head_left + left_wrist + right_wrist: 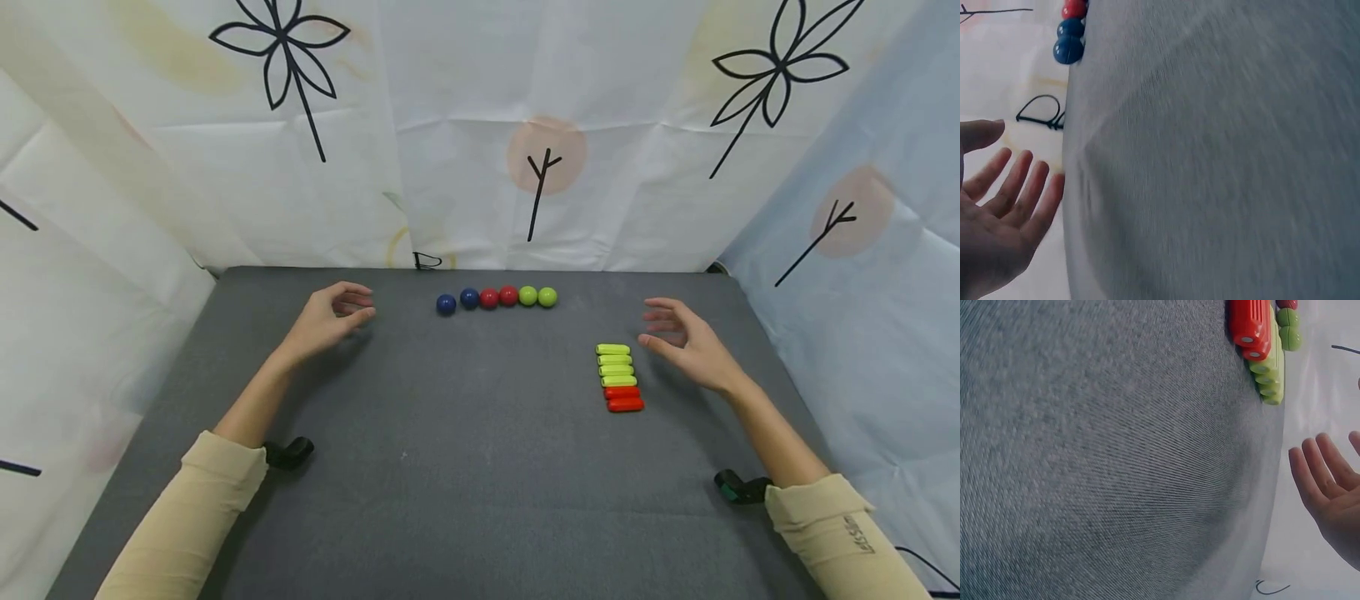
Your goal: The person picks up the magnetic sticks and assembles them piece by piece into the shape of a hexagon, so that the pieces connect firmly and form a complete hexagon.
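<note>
Near the back left of the table my left hand [330,317] hovers with relaxed fingers and holds nothing. To its right, a row of small balls runs along the back: two dark blue balls [446,304], two red balls [489,298] and two green balls [547,297]. On the right side, my right hand [686,342] is raised, its fingers loosely bent around nothing. Just left of it lies a column of short rods, several yellow-green rods [616,370] above two red rods [625,405]. In the right wrist view the red rods [1250,328] show round silvery spots on their ends.
A grey cloth [450,467] covers the table. White printed fabric [465,167] hangs behind it and at both sides. Black devices are strapped at the left wrist [288,454] and the right wrist [741,487]. A thin black cable [926,567] runs at the lower right.
</note>
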Demonstrator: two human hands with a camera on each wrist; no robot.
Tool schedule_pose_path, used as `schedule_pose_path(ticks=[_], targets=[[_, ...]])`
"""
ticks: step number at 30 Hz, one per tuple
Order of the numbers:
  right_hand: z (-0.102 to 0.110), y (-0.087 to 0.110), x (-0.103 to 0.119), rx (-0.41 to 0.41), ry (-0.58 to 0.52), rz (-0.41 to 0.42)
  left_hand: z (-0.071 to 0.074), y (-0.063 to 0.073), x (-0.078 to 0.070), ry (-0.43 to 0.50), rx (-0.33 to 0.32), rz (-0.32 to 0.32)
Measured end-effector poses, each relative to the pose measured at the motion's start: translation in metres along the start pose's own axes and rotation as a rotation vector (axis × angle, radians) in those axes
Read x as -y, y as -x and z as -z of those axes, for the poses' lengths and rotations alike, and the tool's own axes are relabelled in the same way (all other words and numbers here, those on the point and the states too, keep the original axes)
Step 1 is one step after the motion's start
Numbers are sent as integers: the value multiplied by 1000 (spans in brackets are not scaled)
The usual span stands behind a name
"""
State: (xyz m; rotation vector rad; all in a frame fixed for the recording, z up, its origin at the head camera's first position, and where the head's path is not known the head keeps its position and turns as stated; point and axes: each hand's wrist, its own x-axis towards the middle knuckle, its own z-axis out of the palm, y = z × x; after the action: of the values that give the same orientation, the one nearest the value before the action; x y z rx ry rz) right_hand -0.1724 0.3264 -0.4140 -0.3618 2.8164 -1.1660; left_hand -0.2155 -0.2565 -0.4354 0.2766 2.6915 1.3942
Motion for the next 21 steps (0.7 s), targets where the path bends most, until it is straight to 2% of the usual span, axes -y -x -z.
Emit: schedule_pose_path(ticks=[6,15,21], targets=[[-3,-3,-5,38,-32,-39,-20,-20,4,227,119,93],[-7,0,-12,60,-62,-13,-53,-43,6,344,203,151],[-8,-1,-9,68,-81,-9,-70,-57,-2,402,203,165]])
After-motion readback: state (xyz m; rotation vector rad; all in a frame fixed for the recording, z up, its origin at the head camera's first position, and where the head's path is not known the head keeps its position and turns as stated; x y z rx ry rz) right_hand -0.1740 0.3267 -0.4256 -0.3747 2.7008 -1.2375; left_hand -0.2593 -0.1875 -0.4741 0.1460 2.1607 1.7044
